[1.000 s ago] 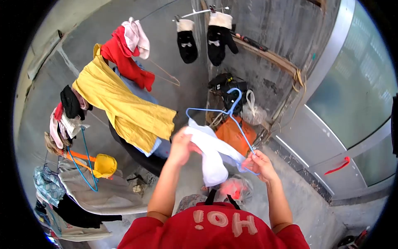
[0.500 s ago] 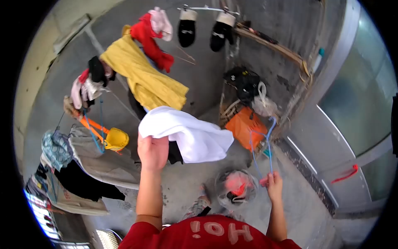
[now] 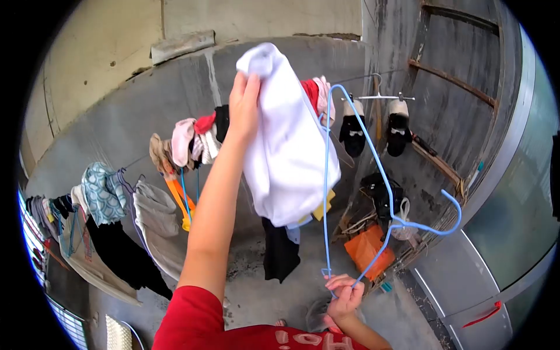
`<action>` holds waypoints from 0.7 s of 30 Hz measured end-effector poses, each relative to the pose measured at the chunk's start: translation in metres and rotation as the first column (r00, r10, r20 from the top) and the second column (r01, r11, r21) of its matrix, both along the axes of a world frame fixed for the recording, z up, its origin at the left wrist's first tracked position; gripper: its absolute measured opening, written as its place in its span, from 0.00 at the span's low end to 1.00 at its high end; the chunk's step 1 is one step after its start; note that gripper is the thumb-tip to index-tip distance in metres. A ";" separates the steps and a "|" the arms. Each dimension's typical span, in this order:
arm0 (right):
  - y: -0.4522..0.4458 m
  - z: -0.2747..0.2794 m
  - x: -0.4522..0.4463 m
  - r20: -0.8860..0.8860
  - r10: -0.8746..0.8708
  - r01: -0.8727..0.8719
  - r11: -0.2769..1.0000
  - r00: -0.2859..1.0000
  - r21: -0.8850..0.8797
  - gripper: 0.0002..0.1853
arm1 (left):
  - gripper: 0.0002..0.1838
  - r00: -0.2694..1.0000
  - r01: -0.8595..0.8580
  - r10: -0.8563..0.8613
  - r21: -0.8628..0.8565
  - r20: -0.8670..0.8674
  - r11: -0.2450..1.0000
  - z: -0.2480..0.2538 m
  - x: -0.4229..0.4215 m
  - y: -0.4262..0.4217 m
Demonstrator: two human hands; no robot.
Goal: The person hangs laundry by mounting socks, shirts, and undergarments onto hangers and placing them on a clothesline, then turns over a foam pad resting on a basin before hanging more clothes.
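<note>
A white cloth garment (image 3: 289, 151) hangs from my raised left hand (image 3: 244, 108), whose fingers are closed on its upper edge. Folds hide what kind of garment it is. Low and to the right, my right hand (image 3: 345, 294) grips a light blue clothes hanger (image 3: 402, 224) near one end. The hanger is tilted, its hook pointing right, and one long side runs up along the garment's right edge. I cannot tell whether the two touch.
Behind, a line holds several clothes, with a pink piece (image 3: 184, 142) and black-and-white slippers (image 3: 399, 128). Black trousers (image 3: 122, 256) hang at left. An orange bag (image 3: 370, 252) lies in the corner near a glazed door (image 3: 501, 175). A clear container (image 3: 318, 315) stands below.
My left hand has lifted the white garment higher. My right hand has brought the hanger leftward and turned it, so it is now beside the garment. The view has tilted up.
</note>
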State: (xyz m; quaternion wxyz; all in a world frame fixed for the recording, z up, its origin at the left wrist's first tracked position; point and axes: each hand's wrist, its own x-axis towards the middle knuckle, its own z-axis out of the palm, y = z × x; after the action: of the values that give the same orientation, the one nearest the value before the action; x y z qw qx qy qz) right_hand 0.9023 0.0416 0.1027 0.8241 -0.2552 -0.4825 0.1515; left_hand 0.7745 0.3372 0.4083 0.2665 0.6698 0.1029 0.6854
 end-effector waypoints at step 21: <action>0.062 0.002 -0.057 0.015 -0.023 0.024 0.996 1.000 -0.091 0.08 | 0.16 0.184 -0.629 0.714 0.478 -0.676 0.614 -0.042 -0.035 0.052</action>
State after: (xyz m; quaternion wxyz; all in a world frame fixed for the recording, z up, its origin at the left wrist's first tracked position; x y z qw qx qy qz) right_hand 0.8452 0.1037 0.1046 0.8099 -0.2994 -0.4778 0.1618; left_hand 0.7396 0.3892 0.3664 -0.1736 0.8009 0.4647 0.3355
